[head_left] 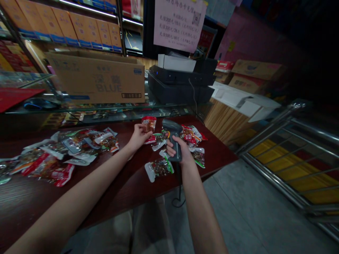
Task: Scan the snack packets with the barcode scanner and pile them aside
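Note:
My left hand (140, 137) is closed on a red-topped snack packet (149, 123), held up just above the dark red table (127, 190). My right hand (178, 146) grips the handle of a black barcode scanner (172, 125), its head pointing left toward that packet. Under and around the scanner lie several sealed snack packets, among them a clear one with a green edge (160, 168) in front and a red one (188, 135) behind. To the left of my left arm spreads a larger heap of packets (76, 143), with a red packet (50, 169) at its near side.
Behind the table, a glass counter holds an open cardboard box (97, 79), a computer mouse (41, 104) and a black cash drawer (180, 88). The scanner's cord (180, 187) hangs past the table's front edge. At right stands a metal railing (291, 169).

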Demonstrator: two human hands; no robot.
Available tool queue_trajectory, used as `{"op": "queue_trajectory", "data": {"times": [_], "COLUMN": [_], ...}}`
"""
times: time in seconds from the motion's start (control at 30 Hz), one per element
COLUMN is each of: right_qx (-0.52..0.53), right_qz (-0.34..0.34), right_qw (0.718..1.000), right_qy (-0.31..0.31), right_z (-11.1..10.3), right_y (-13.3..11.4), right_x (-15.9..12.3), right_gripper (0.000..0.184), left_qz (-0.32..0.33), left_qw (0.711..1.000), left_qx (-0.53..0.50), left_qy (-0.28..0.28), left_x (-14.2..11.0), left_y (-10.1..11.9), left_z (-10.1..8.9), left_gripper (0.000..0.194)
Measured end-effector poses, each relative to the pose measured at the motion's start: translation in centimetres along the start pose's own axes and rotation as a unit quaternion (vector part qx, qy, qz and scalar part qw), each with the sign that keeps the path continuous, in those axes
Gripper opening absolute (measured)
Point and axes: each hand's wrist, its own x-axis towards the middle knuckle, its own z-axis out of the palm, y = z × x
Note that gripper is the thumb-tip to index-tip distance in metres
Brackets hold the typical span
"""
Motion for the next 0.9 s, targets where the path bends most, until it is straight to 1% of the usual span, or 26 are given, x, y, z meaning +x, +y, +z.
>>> {"op": "queue_trajectory", "data": {"times": [0.03, 0.07, 0.1, 0.2, 0.27, 0.33, 0.4, 0.47, 0.53, 0.7, 0.8, 0.9], "right_qx": [-0.011, -0.025, -0.04, -0.076, -0.086, -0.089, -0.093, -0.1, -0.111, -0.139, -0.149, -0.15], "right_qz": [0.011, 0.021, 0.029, 0.038, 0.039, 0.035, 0.03, 0.028, 0.028, 0.031, 0.026, 0.017], "right_qw": [1.0, 0.999, 0.999, 0.996, 0.995, 0.995, 0.995, 0.994, 0.993, 0.99, 0.988, 0.988], "right_qy": [-0.005, -0.01, -0.015, -0.023, -0.025, -0.026, -0.025, -0.02, -0.016, -0.001, 0.012, 0.018], "right_z": [0.1, 0.2, 0.3, 0.7, 0.9, 1.0, 1.0, 1.0, 1.1, 1.3, 1.4, 1.4], "right_y": [0.1, 0.2, 0.3, 0.6, 0.7, 0.7, 0.7, 0.8, 1.0, 1.4, 1.7, 1.7], "right_x": [0.0, -0.1, -0.1, -0.3, -0.4, -0.4, -0.4, -0.4, -0.3, -0.2, -0.1, 0.0], "right_gripper": [0.022, 0.023, 0.023, 0.024, 0.025, 0.028, 0.031, 0.033, 0.032, 0.027, 0.024, 0.026], "left_qz": [0.0, 0.005, 0.013, 0.03, 0.041, 0.059, 0.08, 0.095, 0.105, 0.142, 0.137, 0.135], "left_qw": [0.998, 0.994, 0.991, 0.99, 0.992, 0.994, 0.991, 0.983, 0.974, 0.958, 0.948, 0.941], "left_qx": [-0.061, -0.1, -0.118, -0.097, -0.06, -0.001, 0.077, 0.151, 0.198, 0.247, 0.285, 0.31], "left_qy": [-0.016, -0.036, -0.056, -0.096, -0.104, -0.094, -0.07, -0.05, -0.044, -0.04, -0.03, -0.026], "left_x": [-0.2, -0.6, -1.0, -2.1, -2.5, -2.7, -2.9, -3.0, -3.3, -3.7, -3.7, -3.7], "left_y": [0.1, 0.3, 0.5, 0.8, 0.5, -0.2, -0.7, -0.9, -0.8, -0.3, -0.3, -0.4], "left_z": [-0.3, -0.7, -1.2, -2.8, -3.9, -4.7, -5.2, -5.3, -5.3, -5.1, -5.0, -5.0], "left_gripper": [0.049, 0.05, 0.051, 0.053, 0.055, 0.057, 0.059, 0.06, 0.06, 0.059, 0.059, 0.06]}}
